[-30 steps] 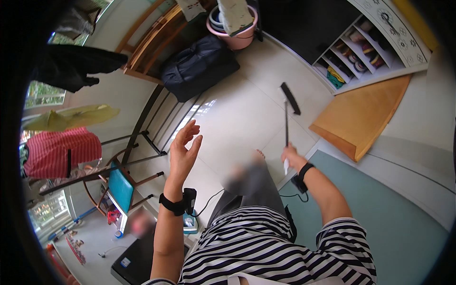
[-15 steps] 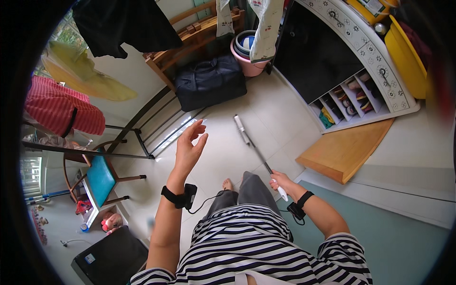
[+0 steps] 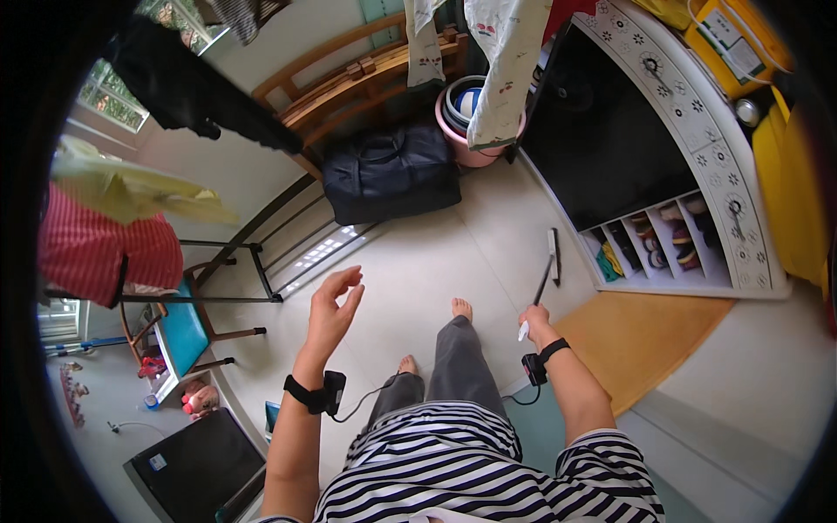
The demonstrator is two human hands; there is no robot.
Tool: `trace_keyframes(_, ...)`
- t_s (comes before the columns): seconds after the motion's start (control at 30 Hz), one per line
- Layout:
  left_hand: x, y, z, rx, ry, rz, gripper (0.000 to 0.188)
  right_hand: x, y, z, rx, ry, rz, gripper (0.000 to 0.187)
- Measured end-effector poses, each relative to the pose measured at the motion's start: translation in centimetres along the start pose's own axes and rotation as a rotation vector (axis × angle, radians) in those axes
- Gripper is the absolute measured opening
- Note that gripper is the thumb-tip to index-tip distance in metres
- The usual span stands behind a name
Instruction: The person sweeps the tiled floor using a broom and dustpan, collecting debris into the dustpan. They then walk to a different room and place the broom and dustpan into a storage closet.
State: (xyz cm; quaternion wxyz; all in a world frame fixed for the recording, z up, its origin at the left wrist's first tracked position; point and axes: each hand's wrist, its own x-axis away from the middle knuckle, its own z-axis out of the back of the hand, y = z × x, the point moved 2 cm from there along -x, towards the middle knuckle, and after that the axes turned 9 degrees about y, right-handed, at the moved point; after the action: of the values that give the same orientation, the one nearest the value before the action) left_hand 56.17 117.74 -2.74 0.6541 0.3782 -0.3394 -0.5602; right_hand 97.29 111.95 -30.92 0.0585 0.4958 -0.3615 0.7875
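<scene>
Left fingers point(image 3: 341, 281) bend loosely in midair; the right fingers point(image 3: 534, 315) curl in a grip.

Daylight enters through the windows point(image 3: 116, 103) at upper left, leaving glare (a bright, gridded patch) on the pale floor point(image 3: 418, 261). Fisheye distortion bows the cabinet point(image 3: 717, 157); the corners fall black.

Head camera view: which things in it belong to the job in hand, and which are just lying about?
In use:
Thin, dark-handled broom with a white end, gripped by the right hand

Apparently just lying about:
Bulky, dark, soft-sided bag
Round pink plastic bucket beside the bag
Brown-framed chair with a flat turquoise seat
</scene>
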Motion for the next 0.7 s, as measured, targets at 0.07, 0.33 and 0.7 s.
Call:
trace_keyframes(0.07, -1.6, 1.1, -1.0, -0.018, -0.020, 0.025, 0.030, -2.2, -2.2, -3.0, -0.033, 0.007, -0.048, 0.028)
trace_keyframes(0.33, -5.5, 2.5, -4.8, -0.056, 0.029, 0.132, 0.028, -4.1, -9.0, -12.2, 0.249, -0.107, 0.062, 0.053)
trace_keyframes(0.7, -7.2, 3.2, -5.4, -0.049, 0.091, 0.090, 0.028, -1.6, -5.9, -5.4, 1.165, -0.529, 0.223, 0.071)
